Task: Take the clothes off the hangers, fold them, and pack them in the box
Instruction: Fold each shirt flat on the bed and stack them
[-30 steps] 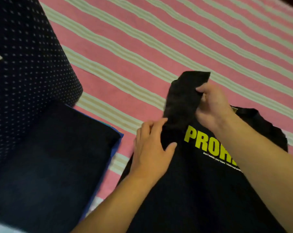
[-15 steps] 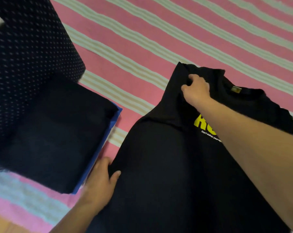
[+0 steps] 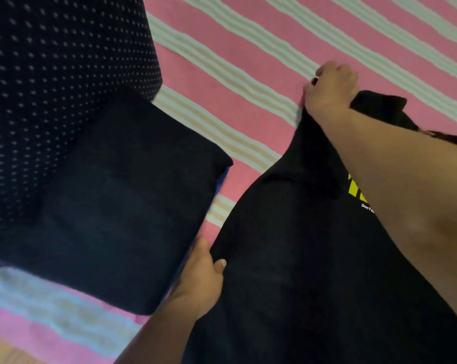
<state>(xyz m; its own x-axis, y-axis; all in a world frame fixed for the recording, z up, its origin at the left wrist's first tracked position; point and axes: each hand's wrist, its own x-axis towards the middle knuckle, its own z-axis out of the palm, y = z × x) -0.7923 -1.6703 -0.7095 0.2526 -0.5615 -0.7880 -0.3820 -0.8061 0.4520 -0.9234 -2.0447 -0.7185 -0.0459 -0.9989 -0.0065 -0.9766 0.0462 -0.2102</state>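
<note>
A soft black T-shirt (image 3: 301,258) lies on a pink striped sheet (image 3: 248,43). The left hand (image 3: 198,279) pinches its near edge; the right hand (image 3: 330,90) grips its far corner. A folded dark pile (image 3: 112,206) sits just left of it.

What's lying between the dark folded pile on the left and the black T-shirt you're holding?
In the head view, only a bare strip of the pink striped sheet separates the folded pile from the black T-shirt; lower down, the left hand fills the gap.
</note>
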